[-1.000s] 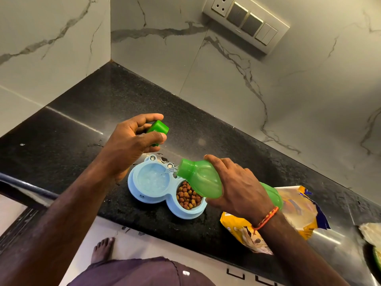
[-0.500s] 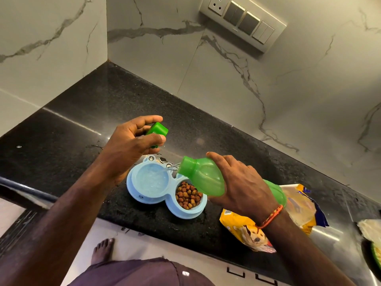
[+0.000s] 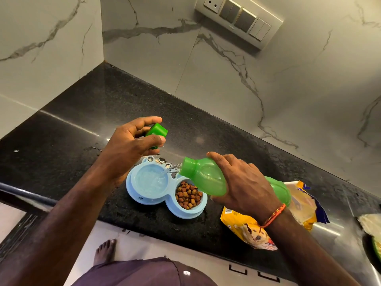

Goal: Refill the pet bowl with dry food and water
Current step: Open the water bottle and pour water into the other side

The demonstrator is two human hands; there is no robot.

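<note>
Still pouring | right hand (image 3: 245,182) grips tilted bottle (image 3: 206,178) | left hand (image 3: 132,145) pinches cap (image 3: 157,131) | bowl (image 3: 144,201) water unchanged

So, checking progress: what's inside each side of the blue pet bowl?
The pet bowl's left well holds water; the right holds brown kibble, partly covered by the green bottle.

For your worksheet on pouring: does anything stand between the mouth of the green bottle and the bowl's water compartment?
Nothing visible does. The right hand tilts the green bottle, and water runs straight into the water compartment. The left hand holds the cap off to the side.
</note>
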